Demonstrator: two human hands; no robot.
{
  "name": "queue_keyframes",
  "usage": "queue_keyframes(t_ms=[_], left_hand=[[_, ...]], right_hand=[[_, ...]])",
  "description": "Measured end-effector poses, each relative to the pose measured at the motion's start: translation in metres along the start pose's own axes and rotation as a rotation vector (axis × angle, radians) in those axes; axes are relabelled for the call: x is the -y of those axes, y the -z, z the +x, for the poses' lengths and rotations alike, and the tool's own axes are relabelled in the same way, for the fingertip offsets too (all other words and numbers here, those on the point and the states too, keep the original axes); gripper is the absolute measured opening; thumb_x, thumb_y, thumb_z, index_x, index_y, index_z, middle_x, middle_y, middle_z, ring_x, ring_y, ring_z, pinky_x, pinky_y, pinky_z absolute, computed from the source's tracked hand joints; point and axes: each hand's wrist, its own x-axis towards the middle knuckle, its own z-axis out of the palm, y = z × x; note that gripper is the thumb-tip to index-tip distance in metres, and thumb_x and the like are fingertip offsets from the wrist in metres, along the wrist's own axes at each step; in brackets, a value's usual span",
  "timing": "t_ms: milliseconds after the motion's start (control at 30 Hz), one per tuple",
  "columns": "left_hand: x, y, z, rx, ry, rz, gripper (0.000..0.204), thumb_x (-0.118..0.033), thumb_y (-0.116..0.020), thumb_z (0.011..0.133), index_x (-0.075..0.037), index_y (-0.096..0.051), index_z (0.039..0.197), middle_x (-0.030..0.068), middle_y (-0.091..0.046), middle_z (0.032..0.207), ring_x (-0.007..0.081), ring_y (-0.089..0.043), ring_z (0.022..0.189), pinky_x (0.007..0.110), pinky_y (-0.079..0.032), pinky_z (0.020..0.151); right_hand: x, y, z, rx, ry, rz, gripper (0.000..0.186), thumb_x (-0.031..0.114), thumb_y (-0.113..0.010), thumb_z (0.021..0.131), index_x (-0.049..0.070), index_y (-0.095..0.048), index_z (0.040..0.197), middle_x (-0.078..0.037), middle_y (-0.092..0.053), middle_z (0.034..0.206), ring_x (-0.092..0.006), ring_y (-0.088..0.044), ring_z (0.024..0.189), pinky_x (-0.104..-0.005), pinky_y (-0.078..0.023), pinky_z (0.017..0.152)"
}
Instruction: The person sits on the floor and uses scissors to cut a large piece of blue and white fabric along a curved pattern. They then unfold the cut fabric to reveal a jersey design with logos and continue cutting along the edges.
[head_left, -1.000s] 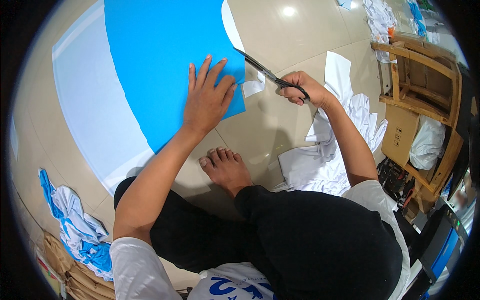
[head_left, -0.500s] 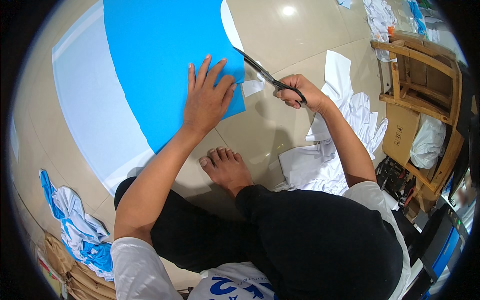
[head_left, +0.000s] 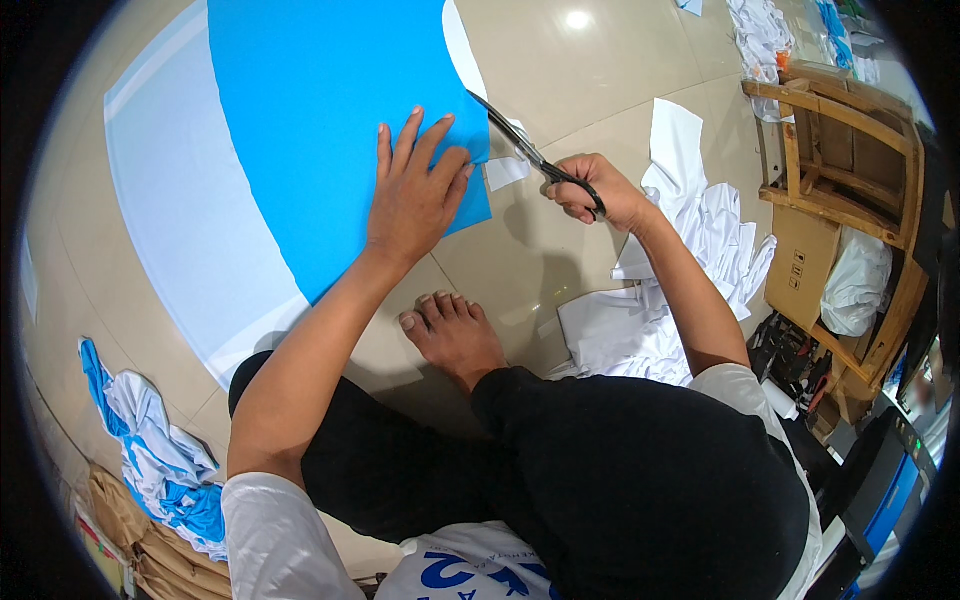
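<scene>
A large blue fabric piece [head_left: 320, 120] lies flat on the tiled floor, over a white fabric layer [head_left: 180, 190] that shows along its left side. My left hand [head_left: 415, 195] rests on the blue fabric near its right edge, fingers spread. My right hand [head_left: 600, 190] grips the handles of black-handled scissors [head_left: 525, 143]. Their blades point up and left, with the tip at the right edge of the blue fabric, beside a curved white strip [head_left: 460, 50]. Under the blades, a small white scrap [head_left: 507, 173] touches the fabric's edge.
Right of my foot [head_left: 455, 335] lies a heap of white cloth [head_left: 690, 250]. A wooden frame [head_left: 850, 190] with a cardboard box [head_left: 800, 265] and a white plastic bag [head_left: 857, 283] stands at the right. Blue-and-white cloth [head_left: 160, 460] is bunched at the lower left, near brown wrapping [head_left: 160, 550].
My right hand and the scissors have shifted slightly left. My left hand and the blue fabric stay practically where they were.
</scene>
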Motion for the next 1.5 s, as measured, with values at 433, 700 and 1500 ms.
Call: queue_keyframes(t_ms=[433,700,1500], left_hand=[[0.001,-0.002,0.000,-0.009,0.007,-0.005,0.020,-0.029,-0.064,0.109,-0.012,-0.071,0.117,0.0116,-0.054,0.157,0.0424,-0.037,0.157,0.071,-0.021,0.128],[0.000,-0.001,0.000,-0.013,0.001,-0.005,0.018,-0.028,-0.064,0.109,-0.012,-0.070,0.116,0.0114,-0.055,0.157,0.0421,-0.037,0.157,0.071,-0.022,0.127],[0.000,-0.001,0.000,-0.020,0.006,-0.027,0.018,-0.028,-0.064,0.109,-0.013,-0.070,0.117,0.0104,-0.055,0.157,0.0413,-0.038,0.157,0.071,-0.022,0.128]], right_hand=[[-0.008,-0.018,-0.002,-0.073,0.020,0.015,0.032,0.023,-0.077,0.093,0.007,-0.061,0.071,0.001,-0.054,0.055,-0.0068,-0.048,0.045,-0.0255,-0.037,0.046],[-0.007,-0.017,-0.004,-0.087,0.020,-0.011,0.033,0.021,-0.076,0.094,0.009,-0.058,0.069,0.001,-0.054,0.055,-0.0068,-0.048,0.045,-0.0257,-0.036,0.046],[-0.002,-0.026,0.006,-0.102,0.003,0.023,0.022,0.020,-0.076,0.094,0.006,-0.065,0.080,0.002,-0.056,0.060,-0.0065,-0.048,0.048,-0.0252,-0.036,0.049]])
